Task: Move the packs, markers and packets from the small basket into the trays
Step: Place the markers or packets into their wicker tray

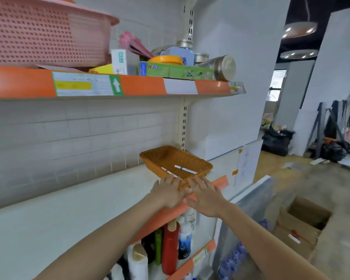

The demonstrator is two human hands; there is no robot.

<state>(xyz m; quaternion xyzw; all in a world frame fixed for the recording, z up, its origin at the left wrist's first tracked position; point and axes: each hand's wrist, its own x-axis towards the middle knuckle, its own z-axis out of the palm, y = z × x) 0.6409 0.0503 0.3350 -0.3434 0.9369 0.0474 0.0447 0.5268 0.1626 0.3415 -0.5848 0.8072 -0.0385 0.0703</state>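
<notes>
A wide white shelf with an orange front edge holds a small woven wicker basket, rectangular and brown, near its right end. Above it, another shelf carries a perforated pink plastic basket. Both hands reach for the wicker basket's near rim: left hand and right hand, fingers spread, grasping nothing. Inside lie two slim white markers.

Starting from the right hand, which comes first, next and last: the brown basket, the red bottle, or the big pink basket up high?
From the right hand:
1. The brown basket, right at its fingertips on the middle shelf.
2. The red bottle, below the hand on the lower shelf.
3. The big pink basket, up on the top shelf at the far left.
</notes>
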